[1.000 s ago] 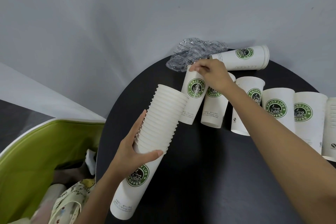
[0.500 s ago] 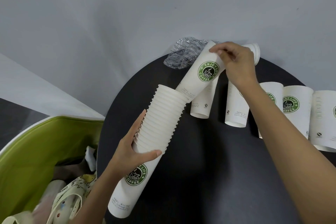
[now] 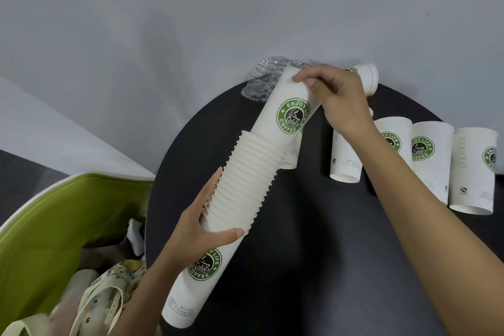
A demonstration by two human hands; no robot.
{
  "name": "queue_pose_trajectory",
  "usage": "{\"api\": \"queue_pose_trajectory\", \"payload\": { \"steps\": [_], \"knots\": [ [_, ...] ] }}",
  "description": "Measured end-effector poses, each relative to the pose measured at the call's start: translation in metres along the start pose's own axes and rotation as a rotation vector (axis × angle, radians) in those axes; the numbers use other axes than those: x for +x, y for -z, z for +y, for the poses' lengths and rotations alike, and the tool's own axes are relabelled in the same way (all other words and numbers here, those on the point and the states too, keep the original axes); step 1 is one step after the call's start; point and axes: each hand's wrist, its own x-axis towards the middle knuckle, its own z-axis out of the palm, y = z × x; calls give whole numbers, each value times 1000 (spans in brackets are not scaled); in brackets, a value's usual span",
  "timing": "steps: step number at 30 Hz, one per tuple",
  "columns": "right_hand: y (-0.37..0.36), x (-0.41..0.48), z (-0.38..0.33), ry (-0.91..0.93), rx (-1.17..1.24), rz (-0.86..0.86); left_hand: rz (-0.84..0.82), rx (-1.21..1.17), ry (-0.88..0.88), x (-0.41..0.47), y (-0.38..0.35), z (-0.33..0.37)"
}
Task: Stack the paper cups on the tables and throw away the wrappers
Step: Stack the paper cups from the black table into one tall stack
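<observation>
My left hand (image 3: 201, 226) grips a tilted stack of white paper cups (image 3: 245, 185) with green coffee logos, held above the round black table (image 3: 313, 267). My right hand (image 3: 338, 98) holds a single cup (image 3: 286, 112) by its rim, its base pushed partway into the top of the stack. Several loose cups (image 3: 428, 158) stand upright along the table's right side, and one cup (image 3: 368, 79) lies on its side at the far edge. A crumpled clear plastic wrapper (image 3: 261, 79) lies at the far edge, partly hidden behind the held cup.
A green and white chair or bin (image 3: 54, 213) at the lower left holds a patterned cloth bag (image 3: 109, 289) and other items. A pale grey floor surrounds the table.
My right hand lifted one cup from the table, tilted it and slid its base into the top of the stack held by my left hand. The view shifted slightly.
</observation>
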Motion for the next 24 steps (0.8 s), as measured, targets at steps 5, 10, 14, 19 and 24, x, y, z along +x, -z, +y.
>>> {"api": "queue_pose_trajectory", "payload": {
  "steps": [5,10,14,19,24],
  "knots": [
    [-11,-15,-3,-19,21,-83,-2,-3,-9,-4,-1,2],
    [-21,-29,-9,-45,41,-162,-14,-5,-20,-7,-2,6],
    [-29,-45,-13,-56,22,-200,-6,-7,-21,-9,-4,9],
    [-39,-65,-16,-73,2,-225,-5,3,-29,-10,-5,8],
    [-48,-77,-11,-100,-48,-228,-9,7,-24,-9,-7,9]
  ]
}}
